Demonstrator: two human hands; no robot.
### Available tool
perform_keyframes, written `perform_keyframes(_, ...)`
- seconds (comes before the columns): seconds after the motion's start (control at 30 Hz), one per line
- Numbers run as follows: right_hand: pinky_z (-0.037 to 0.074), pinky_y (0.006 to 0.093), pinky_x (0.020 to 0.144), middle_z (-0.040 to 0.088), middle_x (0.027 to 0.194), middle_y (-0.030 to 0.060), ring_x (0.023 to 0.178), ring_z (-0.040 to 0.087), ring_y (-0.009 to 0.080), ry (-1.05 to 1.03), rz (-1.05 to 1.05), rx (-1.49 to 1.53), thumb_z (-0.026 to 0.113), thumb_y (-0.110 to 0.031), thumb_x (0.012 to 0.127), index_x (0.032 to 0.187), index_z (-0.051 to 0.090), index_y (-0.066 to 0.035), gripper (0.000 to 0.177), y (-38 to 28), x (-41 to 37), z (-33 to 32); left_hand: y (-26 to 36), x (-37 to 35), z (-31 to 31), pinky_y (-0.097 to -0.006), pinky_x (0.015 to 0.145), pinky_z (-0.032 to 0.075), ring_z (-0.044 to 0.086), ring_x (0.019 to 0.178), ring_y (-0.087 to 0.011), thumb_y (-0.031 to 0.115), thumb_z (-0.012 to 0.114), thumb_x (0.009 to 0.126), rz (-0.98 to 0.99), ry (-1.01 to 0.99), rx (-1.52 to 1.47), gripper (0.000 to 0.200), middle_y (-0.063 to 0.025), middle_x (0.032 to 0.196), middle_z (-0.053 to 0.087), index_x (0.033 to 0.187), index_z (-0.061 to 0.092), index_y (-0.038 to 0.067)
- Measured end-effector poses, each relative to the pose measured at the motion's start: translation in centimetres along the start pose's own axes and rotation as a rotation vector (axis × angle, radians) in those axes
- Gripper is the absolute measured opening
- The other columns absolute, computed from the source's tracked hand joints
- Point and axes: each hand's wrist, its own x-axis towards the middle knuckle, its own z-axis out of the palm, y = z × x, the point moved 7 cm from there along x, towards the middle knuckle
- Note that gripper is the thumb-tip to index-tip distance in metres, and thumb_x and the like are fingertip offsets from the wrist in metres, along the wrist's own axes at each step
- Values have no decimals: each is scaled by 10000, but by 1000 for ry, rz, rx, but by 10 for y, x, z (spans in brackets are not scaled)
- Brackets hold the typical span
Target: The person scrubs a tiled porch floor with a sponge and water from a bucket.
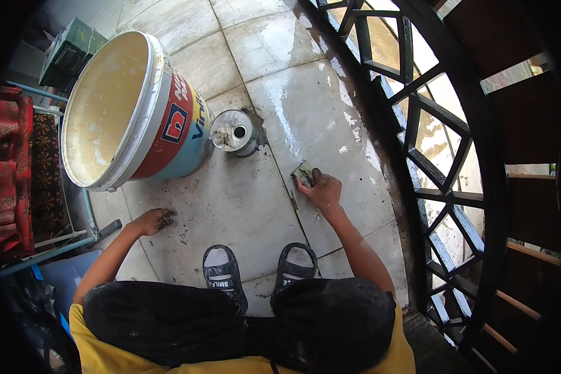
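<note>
My right hand (323, 190) presses a small, pale green, dark-stained sponge (303, 174) against the grey-white floor tile, its fingers closed around the near edge. Dark smudges cover the fingertips. Off to the left, my left hand (154, 221) hovers over or rests on the tiles with blackened, loosely bent fingers and nothing visible in it. A round metal can (232, 132) with a hole in its top stands between the hands, farther away. Beside it is a large open paint bucket (168, 118), its inner wall coated in cream residue. White streaks and patches mark the tiles beyond the sponge.
A black metal grille (442, 143) runs along the right side. At the left are a red cloth (12, 174), blue pipes (87, 206) and a dark green box (73, 53). My sandalled feet (221, 274) stand on the tiles (230, 199) close to my knees.
</note>
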Motion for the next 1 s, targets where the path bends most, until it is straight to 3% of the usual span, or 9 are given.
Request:
perform_keyframes(0.2,494,383,478,614,554,102,512,630,280,-2,17,-54,692,-517,752,755,609,-76,449,3,11,1,23,8,5,-385,937,462,597,1076,-346,226,566,947,44,-41,89,352,-201,1183,613,1253,553,54)
perform_keyframes(0.27,508,380,506,625,582,108,545,645,278,-58,51,-74,665,-572,762,843,631,-72,507,4,9,3,29,11,8,-386,937,461,596,1073,-348,231,574,942,50,-39,85,354,-197,1183,613,1251,557,59)
perform_keyframes(0.43,495,378,493,611,557,108,521,627,270,1,37,-53,698,-506,746,785,626,-63,450,-1,-4,-7,33,16,21,-385,926,464,601,1064,-333,193,580,922,197,-71,-3,342,-184,1153,629,1234,564,52)
perform_keyframes(0.57,484,370,486,599,542,100,504,615,257,74,28,-66,706,-505,734,782,640,-61,452,-3,-14,-13,21,12,32,-379,917,467,602,1066,-332,163,573,911,164,-72,45,333,-182,1132,638,1225,566,53)
perform_keyframes(0.83,488,355,479,599,539,103,491,614,255,90,36,-78,701,-513,740,783,651,-59,459,-1,-12,-12,6,3,45,-380,845,482,620,948,-310,228,645,873,-11,-216,116,270,-162,1023,654,1090,641,68)
perform_keyframes(0.87,490,357,480,600,538,103,489,615,256,91,35,-86,698,-516,742,783,653,-59,462,-1,-13,-11,5,2,46,-380,845,482,620,948,-310,228,645,873,-11,-217,116,270,-162,1023,654,1090,641,68)
perform_keyframes(0.93,492,357,481,599,535,103,488,616,255,82,38,-87,695,-524,742,781,654,-60,467,1,-13,-8,10,2,44,-374,770,468,620,869,-302,209,693,833,91,-150,97,199,-131,900,656,945,636,54)
perform_keyframes(1.0,495,357,482,598,532,103,488,617,255,75,39,-89,691,-531,742,779,655,-61,473,2,-12,-6,9,5,46,-372,772,470,622,870,-297,195,711,816,116,-146,96,195,-129,903,659,930,641,54)
